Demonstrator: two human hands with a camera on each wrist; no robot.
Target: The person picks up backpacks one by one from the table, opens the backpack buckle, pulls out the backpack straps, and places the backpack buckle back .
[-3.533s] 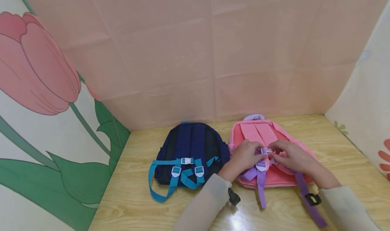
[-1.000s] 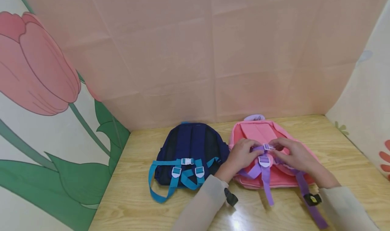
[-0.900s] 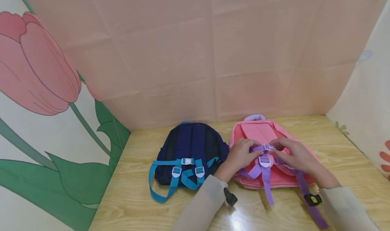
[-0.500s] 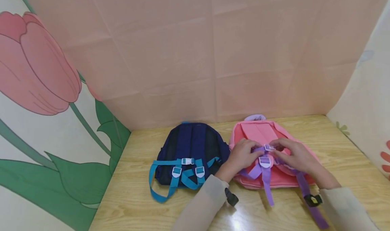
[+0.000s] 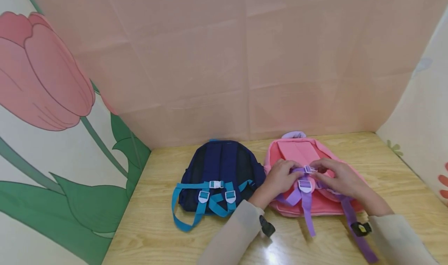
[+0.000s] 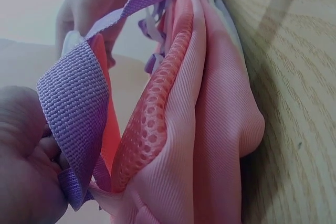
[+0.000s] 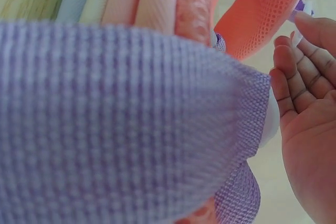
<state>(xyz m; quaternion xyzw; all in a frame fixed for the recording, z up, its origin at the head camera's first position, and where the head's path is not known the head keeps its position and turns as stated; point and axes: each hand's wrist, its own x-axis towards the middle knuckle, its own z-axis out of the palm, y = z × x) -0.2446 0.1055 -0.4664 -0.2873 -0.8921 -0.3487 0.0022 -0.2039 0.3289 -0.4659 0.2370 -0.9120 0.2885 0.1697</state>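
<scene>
A pink backpack [image 5: 325, 203] with purple straps lies back side up on the wooden table. Over its middle, both hands meet at a white side-release buckle [image 5: 308, 169] on a purple strap. My left hand [image 5: 280, 179] pinches the strap right beside the buckle, thumb and index finger together. From the other side, my right hand [image 5: 337, 177] pinches the buckle's right end, its fingertips partly covering it. Just below sits a white strap adjuster [image 5: 305, 186] with a loose purple end [image 5: 307, 214] hanging down. Purple webbing [image 6: 76, 98] partly hides the left fingers in the left wrist view.
A navy backpack [image 5: 220, 160] with teal straps lies against the pink one's left side, its white buckle [image 5: 216, 184] joined. Another purple strap [image 5: 357, 232] trails toward the front right. A pinkish cloth backdrop [image 5: 245, 63] rises behind the wooden table [image 5: 147, 218].
Since the earliest frame, the buckle has shifted slightly up and right, and the adjuster and its loose strap end have swung right. Over the last second the hands have barely moved.
</scene>
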